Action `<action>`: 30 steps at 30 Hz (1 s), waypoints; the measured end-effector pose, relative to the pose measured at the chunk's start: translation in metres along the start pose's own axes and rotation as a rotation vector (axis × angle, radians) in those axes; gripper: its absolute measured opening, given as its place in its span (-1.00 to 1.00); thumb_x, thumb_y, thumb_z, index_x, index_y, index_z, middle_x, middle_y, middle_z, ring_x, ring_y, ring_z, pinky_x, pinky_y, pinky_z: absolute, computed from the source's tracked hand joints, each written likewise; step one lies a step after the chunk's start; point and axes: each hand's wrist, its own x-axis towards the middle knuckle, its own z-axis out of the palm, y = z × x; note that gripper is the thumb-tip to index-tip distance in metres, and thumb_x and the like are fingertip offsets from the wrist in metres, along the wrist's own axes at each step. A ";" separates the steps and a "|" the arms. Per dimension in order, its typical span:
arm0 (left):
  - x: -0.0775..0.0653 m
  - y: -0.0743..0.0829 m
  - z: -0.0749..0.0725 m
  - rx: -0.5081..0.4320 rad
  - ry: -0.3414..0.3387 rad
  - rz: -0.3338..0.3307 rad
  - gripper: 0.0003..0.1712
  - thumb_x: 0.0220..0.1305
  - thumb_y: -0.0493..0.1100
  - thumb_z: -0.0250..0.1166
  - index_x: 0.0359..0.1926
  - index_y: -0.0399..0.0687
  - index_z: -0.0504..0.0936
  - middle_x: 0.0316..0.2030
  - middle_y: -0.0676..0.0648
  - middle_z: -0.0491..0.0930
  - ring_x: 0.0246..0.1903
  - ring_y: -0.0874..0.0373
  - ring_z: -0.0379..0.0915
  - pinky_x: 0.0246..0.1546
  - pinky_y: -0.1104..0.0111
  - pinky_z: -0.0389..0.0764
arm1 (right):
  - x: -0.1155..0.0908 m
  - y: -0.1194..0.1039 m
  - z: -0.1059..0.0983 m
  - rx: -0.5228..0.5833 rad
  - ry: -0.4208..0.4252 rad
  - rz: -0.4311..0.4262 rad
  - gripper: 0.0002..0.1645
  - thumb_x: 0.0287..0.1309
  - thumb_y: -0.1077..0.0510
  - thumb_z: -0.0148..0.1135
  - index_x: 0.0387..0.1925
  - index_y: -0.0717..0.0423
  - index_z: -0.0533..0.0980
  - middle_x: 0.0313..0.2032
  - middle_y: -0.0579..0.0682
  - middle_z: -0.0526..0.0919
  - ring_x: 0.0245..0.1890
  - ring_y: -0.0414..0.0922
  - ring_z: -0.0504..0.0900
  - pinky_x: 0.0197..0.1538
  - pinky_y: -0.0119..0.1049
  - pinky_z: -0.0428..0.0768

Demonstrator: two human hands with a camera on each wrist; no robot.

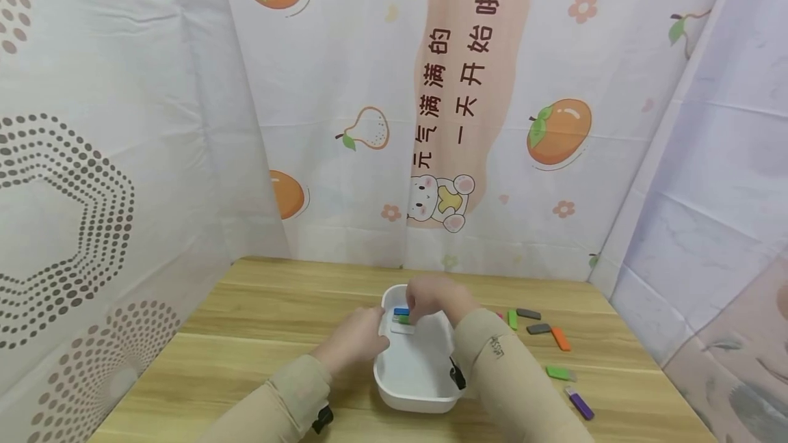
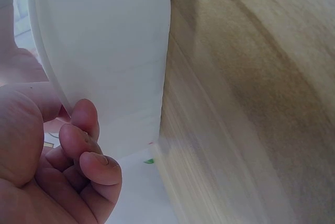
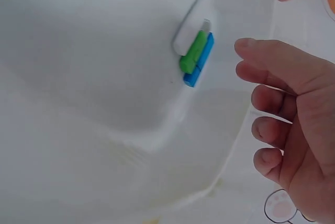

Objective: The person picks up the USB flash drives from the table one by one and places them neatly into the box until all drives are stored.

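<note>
Across the lower part of the head view spread a yellowish wood-grain table [image 1: 246, 347], and at its lower centre stood a deep white plastic tray with rounded corners [image 1: 418, 364]. On the tray's left side, the left hand [image 1: 360, 337] gripped the rim. Over its upper end hung the right hand [image 1: 431, 294], loosely curled and empty. Upper centre in the right wrist view, a flat white rectangular piece [image 3: 187, 31], a blue plastic stick [image 3: 201, 63] and a green plastic stick [image 3: 194, 51] lay close together inside the tray.
</note>
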 end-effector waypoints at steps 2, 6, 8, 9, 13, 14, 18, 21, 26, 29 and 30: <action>0.000 0.001 0.000 0.003 -0.002 -0.006 -0.54 0.11 -0.30 0.33 0.06 -0.39 0.56 -0.32 -0.08 0.58 -0.47 0.13 0.47 -0.50 0.33 0.55 | -0.002 0.002 -0.004 0.020 -0.004 -0.008 -0.83 0.05 0.01 0.56 -0.39 -0.09 0.68 -0.43 -0.24 0.62 -0.38 -0.19 0.55 -0.24 -0.25 0.59; -0.001 0.003 -0.001 -0.007 -0.013 -0.020 -0.50 0.13 -0.30 0.33 0.11 -0.43 0.54 -0.30 -0.11 0.59 -0.47 0.11 0.48 -0.51 0.32 0.56 | -0.006 0.005 -0.013 0.028 0.006 -0.035 -0.71 0.11 -0.01 0.52 -0.14 -0.02 0.73 -0.34 -0.22 0.62 -0.31 -0.20 0.56 -0.20 -0.25 0.60; -0.001 0.004 -0.001 -0.005 -0.016 -0.027 -0.49 0.14 -0.30 0.34 0.12 -0.44 0.54 -0.27 -0.14 0.60 -0.46 0.11 0.49 -0.49 0.31 0.56 | -0.008 0.006 -0.018 0.037 0.016 -0.054 -0.62 0.13 0.00 0.50 -0.02 0.03 0.72 -0.30 -0.17 0.64 -0.28 -0.18 0.56 -0.19 -0.25 0.61; -0.001 0.004 -0.001 0.000 -0.014 -0.029 -0.48 0.14 -0.30 0.34 0.13 -0.44 0.54 -0.25 -0.15 0.62 -0.44 0.10 0.49 -0.47 0.31 0.57 | -0.010 0.007 -0.020 0.049 0.021 -0.059 -0.58 0.13 0.01 0.50 0.01 0.04 0.71 -0.27 -0.15 0.66 -0.26 -0.18 0.56 -0.19 -0.25 0.61; 0.000 0.003 0.000 0.009 -0.007 -0.031 -0.47 0.15 -0.29 0.35 0.15 -0.44 0.53 -0.17 -0.21 0.64 -0.40 0.08 0.49 -0.42 0.30 0.58 | -0.020 0.011 -0.029 0.084 0.047 -0.081 -0.53 0.15 0.02 0.50 0.08 0.04 0.68 -0.12 -0.07 0.70 -0.17 -0.13 0.60 -0.14 -0.23 0.64; 0.000 0.003 0.000 0.006 -0.007 -0.030 -0.46 0.15 -0.29 0.35 0.15 -0.45 0.53 -0.17 -0.21 0.64 -0.40 0.08 0.49 -0.43 0.29 0.58 | -0.023 0.012 -0.032 0.089 0.055 -0.085 -0.54 0.15 0.01 0.51 0.09 0.02 0.68 -0.09 -0.07 0.70 -0.14 -0.13 0.62 -0.11 -0.23 0.65; 0.001 0.003 0.001 -0.004 -0.009 -0.029 -0.45 0.13 -0.30 0.35 0.16 -0.45 0.52 -0.17 -0.23 0.65 -0.42 0.08 0.50 -0.44 0.30 0.58 | -0.035 0.015 -0.040 0.137 0.076 -0.107 -0.51 0.15 0.03 0.52 0.13 -0.02 0.67 0.07 -0.04 0.70 0.02 -0.01 0.65 0.02 -0.17 0.64; 0.002 0.003 0.001 0.000 -0.009 -0.036 -0.41 0.14 -0.29 0.35 0.19 -0.46 0.51 -0.10 -0.26 0.65 -0.40 0.08 0.50 -0.41 0.29 0.58 | -0.043 0.017 -0.046 0.157 0.093 -0.107 -0.47 0.14 0.04 0.52 0.17 -0.05 0.65 0.15 -0.08 0.67 0.13 0.03 0.61 0.11 -0.11 0.61; 0.004 0.002 0.001 0.023 -0.008 -0.043 -0.39 0.15 -0.28 0.36 0.22 -0.44 0.51 -0.02 -0.30 0.65 -0.36 0.08 0.51 -0.37 0.29 0.60 | -0.055 0.021 -0.052 0.169 0.135 -0.089 -0.39 0.11 -0.01 0.55 0.22 -0.09 0.62 0.20 -0.15 0.63 0.27 -0.03 0.51 0.26 -0.01 0.50; 0.004 0.002 0.001 0.029 -0.003 -0.037 -0.39 0.13 -0.28 0.36 0.21 -0.46 0.51 -0.02 -0.33 0.65 -0.36 0.07 0.51 -0.37 0.28 0.61 | -0.061 0.025 -0.053 0.197 0.151 -0.080 -0.35 0.10 -0.04 0.55 0.25 -0.11 0.60 0.23 -0.16 0.60 0.32 -0.03 0.46 0.30 0.02 0.46; 0.004 0.003 0.002 0.035 -0.001 -0.037 -0.38 0.13 -0.28 0.36 0.22 -0.46 0.51 -0.01 -0.33 0.65 -0.35 0.07 0.51 -0.36 0.28 0.61 | -0.063 0.027 -0.053 0.207 0.159 -0.081 -0.34 0.10 -0.05 0.55 0.26 -0.12 0.59 0.24 -0.16 0.59 0.32 -0.03 0.45 0.30 0.03 0.46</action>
